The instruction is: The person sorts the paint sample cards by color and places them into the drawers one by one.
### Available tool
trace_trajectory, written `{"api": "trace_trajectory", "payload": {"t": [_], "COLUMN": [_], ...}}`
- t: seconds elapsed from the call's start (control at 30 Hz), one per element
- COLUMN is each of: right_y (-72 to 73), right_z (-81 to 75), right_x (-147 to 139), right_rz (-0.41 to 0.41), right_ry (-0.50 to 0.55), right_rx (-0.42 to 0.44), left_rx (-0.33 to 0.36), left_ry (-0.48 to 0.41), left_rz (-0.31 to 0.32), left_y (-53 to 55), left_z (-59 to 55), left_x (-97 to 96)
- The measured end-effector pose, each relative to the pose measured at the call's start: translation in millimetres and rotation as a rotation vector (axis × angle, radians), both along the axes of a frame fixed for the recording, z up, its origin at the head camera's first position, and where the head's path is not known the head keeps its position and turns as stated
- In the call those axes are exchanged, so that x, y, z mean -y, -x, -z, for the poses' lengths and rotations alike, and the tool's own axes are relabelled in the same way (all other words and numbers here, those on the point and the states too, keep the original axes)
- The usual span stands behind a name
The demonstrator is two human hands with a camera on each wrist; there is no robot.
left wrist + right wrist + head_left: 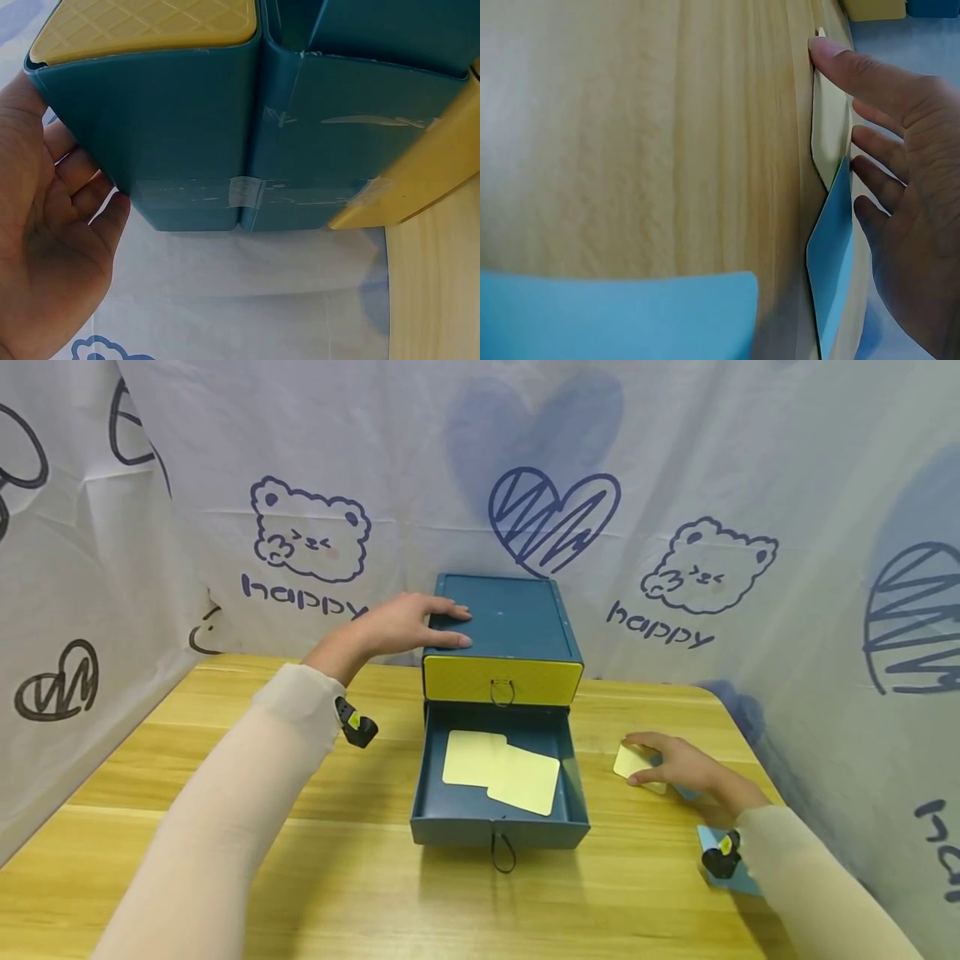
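Note:
A small blue two-drawer box (510, 610) stands on the table. Its yellow-fronted upper drawer (457, 681) is closed, while the lower drawer (465, 833) is pulled out and holds two overlapping pale yellow cards (474, 760). My left hand (405, 622) rests on the box's top left edge, fingers extended; the left wrist view shows it beside the box's side wall. To the right of the drawer, my right hand (678, 764) pinches the edges of a pale yellow card (627, 762) at the table surface. A blue card (831, 255) lies partly beneath that card.
Another blue card (742, 881) lies on the wooden table (337, 860) below my right wrist. Black cord loops (503, 853) hang from both drawer fronts. A white printed cloth (420, 502) surrounds the table at the back and sides.

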State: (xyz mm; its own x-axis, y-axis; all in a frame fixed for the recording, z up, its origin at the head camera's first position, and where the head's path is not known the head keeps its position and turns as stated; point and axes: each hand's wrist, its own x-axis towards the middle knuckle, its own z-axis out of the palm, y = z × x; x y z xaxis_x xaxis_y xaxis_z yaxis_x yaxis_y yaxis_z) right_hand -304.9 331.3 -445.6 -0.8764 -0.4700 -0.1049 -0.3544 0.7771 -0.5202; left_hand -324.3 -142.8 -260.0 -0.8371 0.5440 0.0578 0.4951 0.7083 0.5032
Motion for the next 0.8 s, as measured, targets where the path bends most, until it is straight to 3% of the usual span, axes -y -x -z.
{"api": "trace_trajectory", "payload": {"t": [0.3,0.5,0.8], "right_y": [0.1,0.3,2.3], "right_z": [-2.4,-5.1,-9.1], "right_x": [6.7,13.6,18.4], "right_rz": [-0.062,-0.103,-0.096], "right_ry": [0.002,-0.05,-0.119], "right_rx": [-0.089,-0.166,-0.161], "left_rx": [-0.002,0.004,-0.004], "left_ry": [-0.004,-0.002,0.003], "left_rz": [-0.001,-0.004,-0.005], "left_y": [-1.5,-0.6,-0.2], "left_z": [0.6,0.9,1.9], "left_x": [0.1,-0.4,0.5]}}
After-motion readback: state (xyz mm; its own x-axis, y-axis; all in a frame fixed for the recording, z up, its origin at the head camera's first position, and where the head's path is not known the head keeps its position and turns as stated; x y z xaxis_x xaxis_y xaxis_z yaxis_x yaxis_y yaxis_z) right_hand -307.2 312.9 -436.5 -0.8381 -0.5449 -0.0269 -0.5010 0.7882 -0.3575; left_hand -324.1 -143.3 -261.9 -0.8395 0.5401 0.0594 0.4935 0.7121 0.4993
